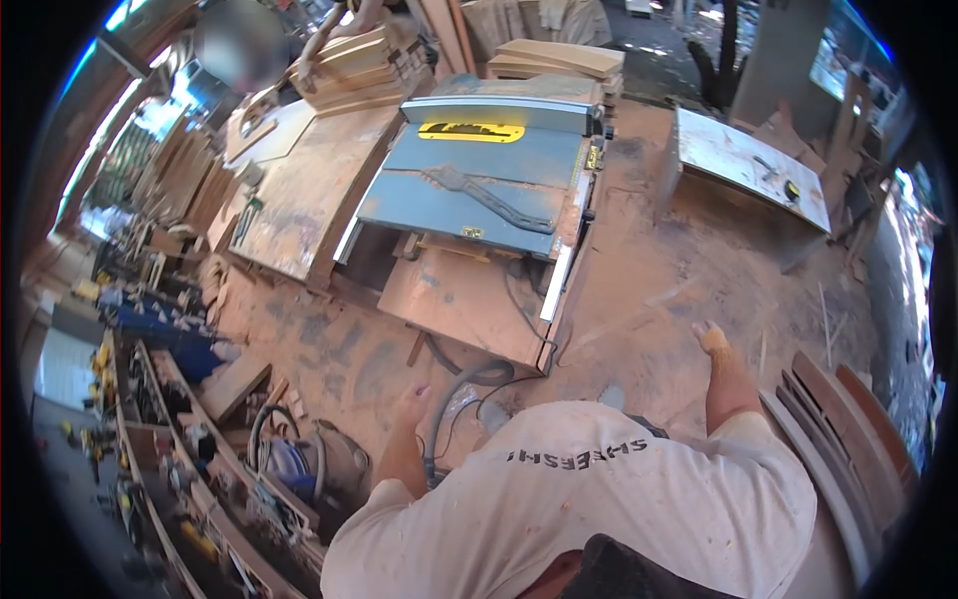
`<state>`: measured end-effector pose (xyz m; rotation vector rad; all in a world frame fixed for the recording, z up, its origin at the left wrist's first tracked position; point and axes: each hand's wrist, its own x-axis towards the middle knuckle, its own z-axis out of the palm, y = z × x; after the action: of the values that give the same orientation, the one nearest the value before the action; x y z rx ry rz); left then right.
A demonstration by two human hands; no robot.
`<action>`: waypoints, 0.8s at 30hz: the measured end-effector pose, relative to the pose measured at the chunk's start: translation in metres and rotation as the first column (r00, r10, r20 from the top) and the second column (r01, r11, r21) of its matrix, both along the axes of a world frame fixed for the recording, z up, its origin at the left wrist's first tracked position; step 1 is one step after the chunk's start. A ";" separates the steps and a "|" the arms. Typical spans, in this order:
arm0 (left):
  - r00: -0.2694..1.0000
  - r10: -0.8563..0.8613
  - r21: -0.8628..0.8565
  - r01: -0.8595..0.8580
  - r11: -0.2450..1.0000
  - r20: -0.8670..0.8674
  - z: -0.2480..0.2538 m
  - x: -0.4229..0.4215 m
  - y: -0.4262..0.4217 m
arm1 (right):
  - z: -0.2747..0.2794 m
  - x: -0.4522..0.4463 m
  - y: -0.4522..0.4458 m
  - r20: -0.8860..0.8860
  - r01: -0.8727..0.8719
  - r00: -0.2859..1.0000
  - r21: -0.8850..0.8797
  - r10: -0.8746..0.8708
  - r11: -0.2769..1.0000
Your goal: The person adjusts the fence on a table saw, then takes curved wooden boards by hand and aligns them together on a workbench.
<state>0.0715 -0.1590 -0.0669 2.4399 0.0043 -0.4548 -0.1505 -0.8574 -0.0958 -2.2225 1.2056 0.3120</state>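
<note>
My left hand (410, 406) hangs beside my body, nearest to a grey hose (461, 381) on the dusty floor. Its fingers are too small and smeared to make out. Away from my other side reaches my right hand (711, 338), fingers stretched out and holding nothing, above the floor. In front of me stands a table saw (409, 205) with a blue-grey top. A dark push stick (499, 208) lies across that top, a metal fence (499, 112) spans its far side, and a yellow insert plate (489, 131) sits before the fence. Neither hand touches the saw.
Another person's arm (317, 45) reaches to stacked boards (349, 75) at the back left. A wooden worktable (309, 190) adjoins the saw. At right stands a white-topped table (733, 155) with a tape measure (791, 190). Curved wooden pieces (828, 439) lean nearby; a shop vacuum (299, 459) sits at left.
</note>
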 end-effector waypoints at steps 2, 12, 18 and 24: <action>0.997 -0.041 -0.001 0.041 0.999 0.062 0.015 -0.010 -0.033 | -0.066 -0.025 -0.027 0.037 -0.086 0.995 -0.087 0.089 0.992; 0.859 -0.212 -0.151 0.313 0.938 0.466 0.096 0.073 -0.231 | -0.077 0.005 -0.031 0.021 0.090 0.994 0.381 -0.106 0.920; 0.733 -0.319 0.059 0.358 0.932 0.600 0.122 0.165 -0.311 | -0.041 0.046 -0.026 0.224 0.007 0.966 0.467 -0.126 0.884; 0.650 -0.524 0.279 0.448 0.849 0.550 0.104 0.240 -0.336 | 0.026 0.024 -0.020 0.225 -0.043 0.971 0.480 -0.075 0.876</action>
<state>0.3110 -0.4949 0.0369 2.5770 -0.9588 0.1534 -0.1266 -0.8779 -0.0697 -1.7546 0.8966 0.2922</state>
